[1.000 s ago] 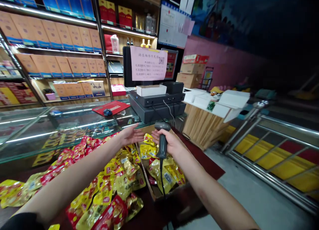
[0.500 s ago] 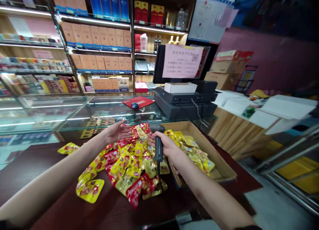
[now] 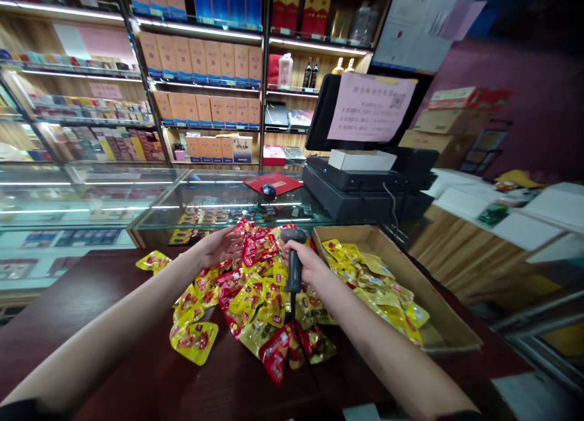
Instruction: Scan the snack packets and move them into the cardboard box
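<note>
My right hand [image 3: 306, 260] is wrapped round the handle of a dark barcode scanner [image 3: 295, 272], held upright over a heap of snack packets [image 3: 258, 296]. Its cable hangs down across the front packets. At the heap's back left edge is my left hand [image 3: 221, 247], fingers apart, beside the red packets [image 3: 260, 246]; whether it touches them I cannot tell. The heap mixes red, yellow and gold shiny pouches. A yellow packet [image 3: 195, 342] lies at its front left, another yellow packet [image 3: 154, 261] further back.
An open cardboard box [image 3: 449, 323] with yellow and gold packets stands right of the heap. Behind are a glass counter [image 3: 159, 205], a red mouse pad [image 3: 289, 180] with a mouse [image 3: 268, 190], and a monitor [image 3: 322, 120] on a black till [image 3: 347, 193]. Stocked shelves line the back.
The view has swung left, so the counter, heap and box sit further right. Against the heap, both hands have moved slightly left. The right hand keeps its grip on the scanner; the left stays open.
</note>
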The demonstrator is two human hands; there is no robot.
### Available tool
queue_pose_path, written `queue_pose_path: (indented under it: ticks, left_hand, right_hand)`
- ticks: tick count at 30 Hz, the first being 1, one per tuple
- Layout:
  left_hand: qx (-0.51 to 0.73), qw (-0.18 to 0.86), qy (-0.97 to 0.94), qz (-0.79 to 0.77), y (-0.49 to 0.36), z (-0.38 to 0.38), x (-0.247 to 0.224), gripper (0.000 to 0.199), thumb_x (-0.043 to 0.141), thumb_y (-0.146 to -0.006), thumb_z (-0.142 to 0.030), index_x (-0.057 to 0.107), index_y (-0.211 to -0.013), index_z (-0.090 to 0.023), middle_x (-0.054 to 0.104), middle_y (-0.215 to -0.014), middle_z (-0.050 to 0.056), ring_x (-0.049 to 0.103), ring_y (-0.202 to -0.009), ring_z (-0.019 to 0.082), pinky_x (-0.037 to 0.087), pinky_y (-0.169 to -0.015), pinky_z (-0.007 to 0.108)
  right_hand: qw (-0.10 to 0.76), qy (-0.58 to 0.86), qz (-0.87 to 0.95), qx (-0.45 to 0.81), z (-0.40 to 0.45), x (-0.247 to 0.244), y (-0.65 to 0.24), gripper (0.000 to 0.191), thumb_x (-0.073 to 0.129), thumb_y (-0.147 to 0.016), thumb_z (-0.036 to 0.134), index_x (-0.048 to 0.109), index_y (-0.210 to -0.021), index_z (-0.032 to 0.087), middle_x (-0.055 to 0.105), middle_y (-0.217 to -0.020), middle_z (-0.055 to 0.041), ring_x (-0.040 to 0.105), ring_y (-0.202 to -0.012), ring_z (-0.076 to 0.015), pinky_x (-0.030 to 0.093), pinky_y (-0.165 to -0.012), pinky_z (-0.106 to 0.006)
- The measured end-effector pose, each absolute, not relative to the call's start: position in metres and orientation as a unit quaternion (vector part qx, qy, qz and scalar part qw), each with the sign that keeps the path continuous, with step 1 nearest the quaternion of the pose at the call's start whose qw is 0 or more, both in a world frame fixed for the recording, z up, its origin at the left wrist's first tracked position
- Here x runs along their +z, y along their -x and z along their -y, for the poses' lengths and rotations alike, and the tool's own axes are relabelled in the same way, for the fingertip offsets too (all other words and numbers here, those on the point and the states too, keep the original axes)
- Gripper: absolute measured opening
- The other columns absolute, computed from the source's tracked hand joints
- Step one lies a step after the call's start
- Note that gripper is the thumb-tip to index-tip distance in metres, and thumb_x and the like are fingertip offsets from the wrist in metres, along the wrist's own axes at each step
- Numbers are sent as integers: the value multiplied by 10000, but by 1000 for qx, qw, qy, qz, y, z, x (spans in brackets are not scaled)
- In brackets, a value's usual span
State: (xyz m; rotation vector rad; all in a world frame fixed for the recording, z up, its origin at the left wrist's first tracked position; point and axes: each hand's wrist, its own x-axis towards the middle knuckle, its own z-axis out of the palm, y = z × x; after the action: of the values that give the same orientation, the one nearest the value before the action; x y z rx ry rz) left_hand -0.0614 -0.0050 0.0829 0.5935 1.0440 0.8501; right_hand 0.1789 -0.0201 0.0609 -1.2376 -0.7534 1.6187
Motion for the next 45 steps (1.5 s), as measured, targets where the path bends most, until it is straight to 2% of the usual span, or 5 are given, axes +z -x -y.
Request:
queue_pose_path:
  ticks: [10,19,25,31,45]
  left_hand:
    - [362,685,-332,-537,42,-17,57,300,626,-776,-353,596,-1011,-170,612,-1084,97,650,-761,184,541,-644,295]
    - [282,346,-688,-572,9,56,30,606,733,-613,-467,617,-1168,-253,635,-930,72,587,-964,279,436,-852,319]
    - [338,241,-711,-567,-5,83,9,301,628,-736,-418,690,-981,-254,625,-977,98,567,-977,282,379,-883,315]
    - [365,354,-625,-592,6,83,21,296,627,-712,-473,644,-712,-178,577,-577,-3,566,-630,178,399,-599,248]
    - [398,694,-419,-429,-1,82,24,307,773,-632,-348,634,-836,-166,648,-812,21,616,-694,107,507,-606,202]
  right_hand:
    - [465,499,222,697,-1,48,-174,57,555,-646,99,557,-678,146,598,-624,-4,591,-592,-95,521,-633,-218]
    - [440,559,282,643,58,58,-173,89,652,-592,188,583,-640,156,487,-436,48,445,-388,-96,380,-397,-225]
    - [498,519,315,619,91,45,-171,212,681,-557,168,679,-768,149,641,-649,3,536,-557,-96,404,-505,-196]
    - [544,491,321,600,95,32,-168,278,678,-563,201,690,-836,151,668,-682,-5,558,-594,-120,418,-566,-225]
    - [546,419,367,626,107,37,-176,201,708,-566,257,660,-730,150,648,-614,12,564,-559,-125,418,-575,-244]
